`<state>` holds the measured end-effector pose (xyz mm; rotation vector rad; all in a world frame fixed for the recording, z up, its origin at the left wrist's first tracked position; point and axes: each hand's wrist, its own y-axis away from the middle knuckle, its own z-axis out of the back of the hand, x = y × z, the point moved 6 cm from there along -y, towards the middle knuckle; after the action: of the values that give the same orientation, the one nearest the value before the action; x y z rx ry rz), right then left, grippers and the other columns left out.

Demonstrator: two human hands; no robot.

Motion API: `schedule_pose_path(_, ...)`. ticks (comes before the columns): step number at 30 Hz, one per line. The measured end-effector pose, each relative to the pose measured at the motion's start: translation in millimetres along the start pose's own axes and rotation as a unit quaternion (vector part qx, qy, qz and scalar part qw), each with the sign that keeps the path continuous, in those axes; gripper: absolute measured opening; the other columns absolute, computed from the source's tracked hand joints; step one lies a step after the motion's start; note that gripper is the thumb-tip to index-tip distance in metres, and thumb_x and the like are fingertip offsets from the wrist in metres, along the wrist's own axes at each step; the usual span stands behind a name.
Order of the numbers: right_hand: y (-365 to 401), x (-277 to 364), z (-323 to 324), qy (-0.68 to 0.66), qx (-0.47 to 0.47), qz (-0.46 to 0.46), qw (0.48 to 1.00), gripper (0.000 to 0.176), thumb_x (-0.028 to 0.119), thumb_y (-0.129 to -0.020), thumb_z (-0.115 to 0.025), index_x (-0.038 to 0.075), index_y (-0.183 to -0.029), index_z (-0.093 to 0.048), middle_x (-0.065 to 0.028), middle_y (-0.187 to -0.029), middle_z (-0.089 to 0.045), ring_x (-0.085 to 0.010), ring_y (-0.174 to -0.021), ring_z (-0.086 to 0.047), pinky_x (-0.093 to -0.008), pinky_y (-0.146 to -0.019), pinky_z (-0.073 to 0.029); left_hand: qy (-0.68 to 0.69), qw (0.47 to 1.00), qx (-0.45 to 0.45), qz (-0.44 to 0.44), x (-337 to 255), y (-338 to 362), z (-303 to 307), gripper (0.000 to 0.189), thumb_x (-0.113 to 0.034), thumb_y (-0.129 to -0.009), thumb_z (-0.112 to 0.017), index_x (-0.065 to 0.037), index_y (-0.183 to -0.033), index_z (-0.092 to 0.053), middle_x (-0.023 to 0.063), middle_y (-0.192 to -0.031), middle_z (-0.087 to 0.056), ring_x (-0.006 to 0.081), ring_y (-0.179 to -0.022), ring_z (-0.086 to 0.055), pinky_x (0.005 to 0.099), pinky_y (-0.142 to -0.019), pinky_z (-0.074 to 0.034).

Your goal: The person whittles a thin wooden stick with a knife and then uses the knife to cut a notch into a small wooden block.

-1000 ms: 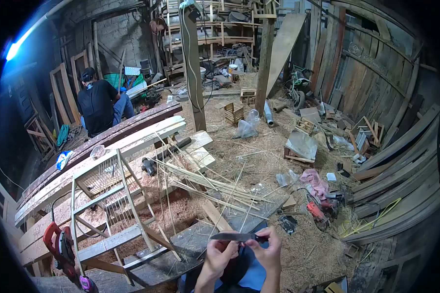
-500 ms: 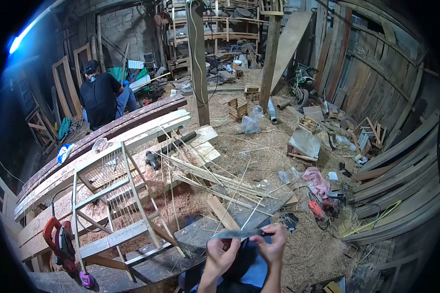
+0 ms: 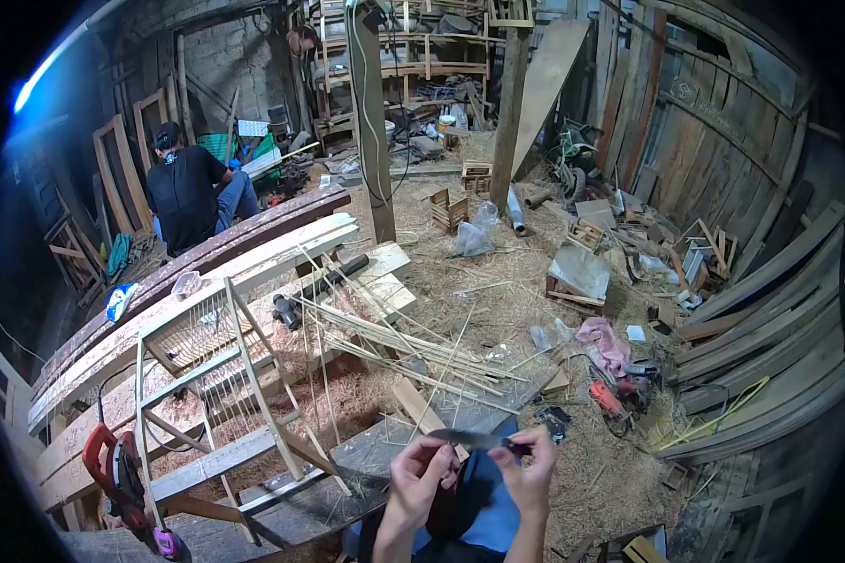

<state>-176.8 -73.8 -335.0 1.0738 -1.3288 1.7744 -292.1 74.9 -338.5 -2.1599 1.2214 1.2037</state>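
Note:
A knife [image 3: 471,438] with a grey blade and a dark handle is held level between my two hands at the bottom centre. My left hand [image 3: 421,477] pinches the blade end with its thumb and fingers. The handle end sits in my right hand [image 3: 528,466], its thumb near the base of the blade. Just beyond the knife, a short flat wooden piece [image 3: 417,406] lies on the dark plank bench [image 3: 371,460]. Thin wooden strips [image 3: 422,347] are heaped behind it.
At left stand a wooden frame with thin rods [image 3: 218,462] and a red power tool [image 3: 113,469]. Another person [image 3: 186,192] sits at the back left. A red grinder [image 3: 608,399] and pink cloth [image 3: 603,345] lie on the shavings at right.
The view has shifted slightly. Both hands and the knife have risen a little, and the white strip formerly at the blade no longer shows there.

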Motion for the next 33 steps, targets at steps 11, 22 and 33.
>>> schedule_pose_path(11, 3.5, 26.5, -19.7, 0.021, 0.073, 0.051, 0.996, 0.049, 0.039, -0.066, -0.093, 0.006, -0.080, -0.059, -0.0063, -0.077, -0.066, -0.0252, -0.072, -0.061, -0.0371, -0.066, -0.048, -0.053, 0.998, 0.020, -0.011, 9.9, 4.6, 10.3, 0.022, -0.005, -0.095, -0.069, 0.002, -0.116, -0.067, 0.0053, -0.093, -0.069, 0.0048, -0.074, -0.058, 0.0193, -0.059, -0.044)
schedule_pose_path(22, -12.1, -20.3, 34.7, 0.129, -0.157, 0.064, 0.977, 0.048, 0.041, -0.078, -0.086, 0.006, -0.084, -0.054, -0.0043, -0.078, -0.057, -0.0187, -0.072, -0.054, -0.0337, -0.066, -0.043, -0.125, 0.991, 0.023, -0.042, -3.3, 5.4, -6.1, 0.016, -0.005, -0.094, -0.069, 0.006, -0.105, -0.067, 0.0048, -0.088, -0.067, 0.0074, -0.077, -0.059, 0.0217, -0.069, -0.047)
schedule_pose_path(33, -5.1, -12.5, 36.4, 0.014, -0.048, -0.018, 0.999, 0.049, 0.044, -0.085, -0.080, 0.003, -0.087, -0.055, -0.0036, -0.079, -0.054, -0.0151, -0.071, -0.055, -0.0294, -0.067, -0.046, -0.071, 0.997, 0.031, 0.008, -0.3, 0.3, -12.0, 0.029, -0.012, -0.103, -0.058, 0.001, -0.129, -0.060, 0.0036, -0.081, -0.064, 0.0023, -0.060, -0.046, 0.0176, -0.051, -0.034)
